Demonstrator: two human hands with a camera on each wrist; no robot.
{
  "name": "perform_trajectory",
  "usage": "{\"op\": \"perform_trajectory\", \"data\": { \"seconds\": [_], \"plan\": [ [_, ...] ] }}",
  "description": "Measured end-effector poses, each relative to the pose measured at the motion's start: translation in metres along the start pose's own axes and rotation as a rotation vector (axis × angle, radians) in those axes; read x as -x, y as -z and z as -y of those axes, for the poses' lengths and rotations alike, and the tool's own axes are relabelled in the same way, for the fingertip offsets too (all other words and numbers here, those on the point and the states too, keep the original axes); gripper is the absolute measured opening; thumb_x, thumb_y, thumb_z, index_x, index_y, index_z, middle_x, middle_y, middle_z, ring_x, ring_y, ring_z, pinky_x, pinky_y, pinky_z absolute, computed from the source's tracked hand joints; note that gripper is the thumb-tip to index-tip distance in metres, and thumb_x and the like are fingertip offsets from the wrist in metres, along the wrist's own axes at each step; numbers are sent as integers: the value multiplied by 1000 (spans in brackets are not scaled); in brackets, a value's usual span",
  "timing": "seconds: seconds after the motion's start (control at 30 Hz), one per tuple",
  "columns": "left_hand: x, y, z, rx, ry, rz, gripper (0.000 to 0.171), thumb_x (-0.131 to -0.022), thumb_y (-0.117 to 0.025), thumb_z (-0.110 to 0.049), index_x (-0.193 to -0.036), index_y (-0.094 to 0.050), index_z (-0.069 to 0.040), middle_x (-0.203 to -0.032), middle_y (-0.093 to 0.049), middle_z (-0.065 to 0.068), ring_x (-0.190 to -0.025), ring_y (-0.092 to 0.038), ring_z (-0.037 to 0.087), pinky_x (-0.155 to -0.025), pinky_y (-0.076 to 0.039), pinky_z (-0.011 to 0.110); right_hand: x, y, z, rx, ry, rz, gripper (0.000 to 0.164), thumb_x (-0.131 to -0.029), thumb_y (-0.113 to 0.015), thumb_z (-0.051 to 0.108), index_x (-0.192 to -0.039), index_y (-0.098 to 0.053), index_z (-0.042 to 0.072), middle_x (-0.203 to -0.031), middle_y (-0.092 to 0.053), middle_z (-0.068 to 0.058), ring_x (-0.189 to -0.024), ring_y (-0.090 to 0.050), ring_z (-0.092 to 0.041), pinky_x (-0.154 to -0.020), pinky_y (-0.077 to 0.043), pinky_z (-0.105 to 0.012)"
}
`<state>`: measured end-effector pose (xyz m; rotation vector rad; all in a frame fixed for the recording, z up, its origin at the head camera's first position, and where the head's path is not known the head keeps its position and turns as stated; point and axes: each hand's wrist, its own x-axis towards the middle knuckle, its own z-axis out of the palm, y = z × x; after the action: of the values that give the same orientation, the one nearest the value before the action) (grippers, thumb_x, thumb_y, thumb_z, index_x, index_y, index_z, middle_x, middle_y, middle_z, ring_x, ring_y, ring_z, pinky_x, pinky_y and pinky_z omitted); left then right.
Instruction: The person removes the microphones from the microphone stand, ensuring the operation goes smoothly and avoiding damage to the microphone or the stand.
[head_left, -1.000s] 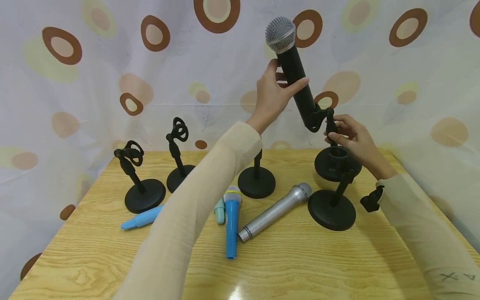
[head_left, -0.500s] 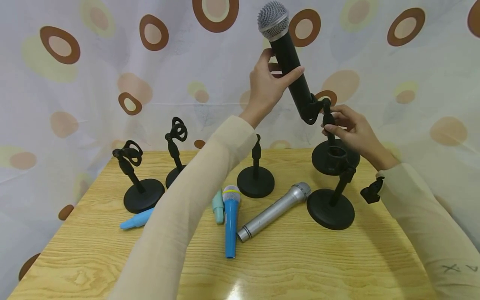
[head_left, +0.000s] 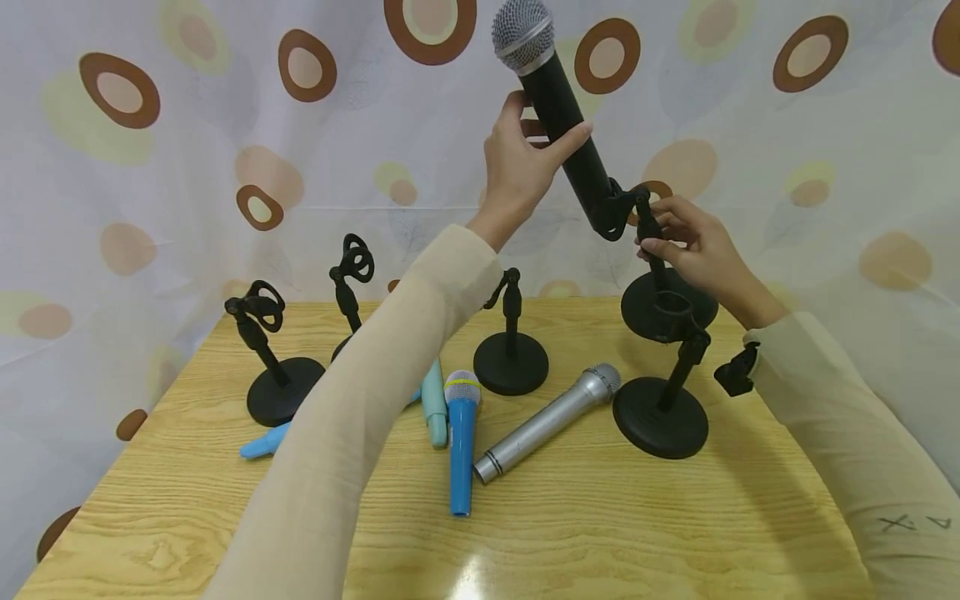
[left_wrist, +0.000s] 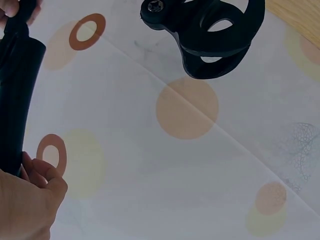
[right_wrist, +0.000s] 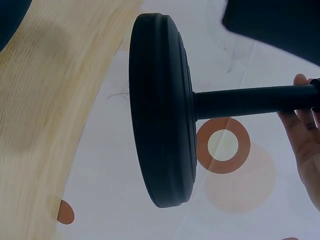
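Note:
My left hand (head_left: 517,162) grips the black barrel of a microphone (head_left: 555,96) with a silver mesh head, tilted up to the left. Its lower end sits in the clip (head_left: 617,212) of a black desk stand. My right hand (head_left: 701,250) pinches that stand's post (head_left: 648,223) just below the clip. The stand's round base (right_wrist: 162,110) hangs off the table, as the right wrist view shows. In the left wrist view, my left hand (left_wrist: 30,200) appears on the barrel (left_wrist: 20,110); the microphone's head is out of that view.
A stand (head_left: 660,417) with a ring clip is close in front of the raised one. Other stands (head_left: 512,362) (head_left: 285,390) are at the middle and left. A silver microphone (head_left: 547,425), a blue one (head_left: 462,450) and a teal one (head_left: 433,404) lie on the wooden table (head_left: 600,533).
Both hands have moved left and slightly up, carrying the black microphone and its stand together. The grips look the same.

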<state>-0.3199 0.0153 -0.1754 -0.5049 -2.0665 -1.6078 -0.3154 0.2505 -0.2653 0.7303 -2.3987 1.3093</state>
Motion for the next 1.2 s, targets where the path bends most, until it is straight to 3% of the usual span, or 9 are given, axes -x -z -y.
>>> {"op": "perform_trajectory", "data": {
  "seconds": [0.3, 0.6, 0.93, 1.2],
  "plan": [
    [2, 0, 6, 28, 2, -33, 52, -79, -71, -29, -120, -45, -9, -111, -57, 4, -90, -60, 9, -71, -50, 16, 3, 0, -1, 69, -17, -13, 32, -87, -60, 7, -118, -50, 8, -89, -57, 13, -77, -61, 1, -72, -44, -8],
    [2, 1, 11, 33, 21, -56, 49, -79, -71, -28, -116, -47, -9, -108, -57, 3, -88, -60, 9, -68, -50, 17, 6, -3, -3, 71, -26, -5, 33, -87, -60, 7, -119, -50, 7, -91, -56, 12, -77, -60, 1, -71, -44, -7],
    [2, 4, 14, 49, 36, -74, 48, -79, -71, -26, -117, -47, -8, -107, -57, 4, -87, -60, 9, -66, -50, 17, 7, -2, -2, 158, -25, -2, 33, -90, -57, 11, -122, -49, 7, -105, -55, -11, -81, -54, 11, -74, -40, -7],
    [2, 4, 15, 48, 37, -84, 49, -79, -71, -27, -117, -47, -9, -108, -57, 4, -87, -60, 10, -64, -49, 18, 8, -2, -3, 197, 2, -13, 33, -89, -57, 7, -122, -49, 6, -104, -57, -16, -80, -52, 14, -72, -40, -4]
  ]
}}
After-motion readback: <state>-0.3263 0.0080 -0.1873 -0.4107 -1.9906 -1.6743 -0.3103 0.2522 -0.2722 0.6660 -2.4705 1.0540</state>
